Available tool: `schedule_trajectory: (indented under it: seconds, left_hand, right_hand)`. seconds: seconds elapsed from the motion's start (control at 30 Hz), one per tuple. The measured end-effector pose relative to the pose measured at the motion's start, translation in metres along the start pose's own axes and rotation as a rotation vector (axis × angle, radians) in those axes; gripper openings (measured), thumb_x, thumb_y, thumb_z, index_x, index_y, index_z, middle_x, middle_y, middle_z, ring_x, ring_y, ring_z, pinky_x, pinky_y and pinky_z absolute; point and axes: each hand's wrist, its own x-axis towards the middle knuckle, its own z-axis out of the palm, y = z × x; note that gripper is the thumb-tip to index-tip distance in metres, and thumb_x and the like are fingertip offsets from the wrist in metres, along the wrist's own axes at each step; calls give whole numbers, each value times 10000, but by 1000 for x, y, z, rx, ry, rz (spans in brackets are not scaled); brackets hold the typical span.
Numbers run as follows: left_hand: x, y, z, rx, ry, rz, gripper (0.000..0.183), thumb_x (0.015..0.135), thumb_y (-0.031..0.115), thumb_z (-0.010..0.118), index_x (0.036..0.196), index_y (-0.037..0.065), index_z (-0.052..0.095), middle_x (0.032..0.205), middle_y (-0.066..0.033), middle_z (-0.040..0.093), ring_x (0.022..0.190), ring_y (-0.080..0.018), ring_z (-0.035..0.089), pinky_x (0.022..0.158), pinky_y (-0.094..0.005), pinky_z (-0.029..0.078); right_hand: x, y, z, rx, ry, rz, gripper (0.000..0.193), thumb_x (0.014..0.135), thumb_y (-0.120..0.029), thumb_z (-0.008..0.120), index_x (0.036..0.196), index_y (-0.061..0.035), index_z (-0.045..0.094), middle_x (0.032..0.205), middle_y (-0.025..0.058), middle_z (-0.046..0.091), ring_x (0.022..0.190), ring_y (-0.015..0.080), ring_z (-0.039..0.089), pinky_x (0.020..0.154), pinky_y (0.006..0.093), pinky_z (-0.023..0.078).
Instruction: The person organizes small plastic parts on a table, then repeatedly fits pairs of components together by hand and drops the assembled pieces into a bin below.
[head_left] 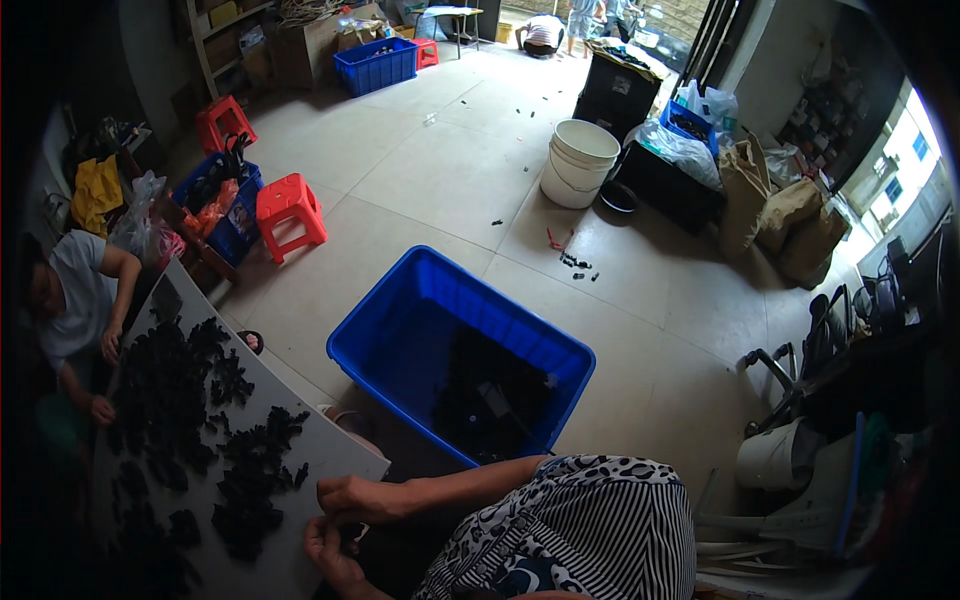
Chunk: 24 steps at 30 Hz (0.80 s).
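Note:
Both my hands are close together at the right-hand edge of the pale table (345, 458). My right hand (360, 497), the upper one, is closed with bent fingers. Just below it, my left hand (330, 552) is closed too, its fingers curled inward. Between them a small pale and dark bit shows, too small to name. Many small black pieces (245, 495) lie in loose heaps on the tabletop, left of my hands. Beyond my right forearm a large blue bin (375, 290) stands on the floor with a dark heap of pieces (485, 390) inside.
Across the table at the left, another person (75, 300) has both hands at the black heap. Red stools (290, 215), a second blue bin (235, 225) and a white bucket (580, 165) stand on the floor. Small dark pieces (575, 262) are scattered there. An office chair (785, 370) is at the right.

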Motion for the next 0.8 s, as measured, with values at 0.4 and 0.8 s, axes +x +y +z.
schedule_trajectory:
  seconds: [0.4,0.8]
  left_hand:
    - [-6,7,13,-68,66,35,160,892,191,565,815,59,520,688,16,502,589,-55,464,505,-183,314]
    - [-15,12,23,-19,227,199,218,778,72,615,975,11,543,873,-54,551,769,-147,552,649,-263,495]
  right_hand:
    - [-7,-14,-2,-180,-10,80,124,798,-65,615,834,30,543,833,131,519,747,275,574,611,366,469]
    - [-17,15,-5,-151,120,123,214,758,9,595,972,9,595,878,166,610,821,318,620,695,361,496]
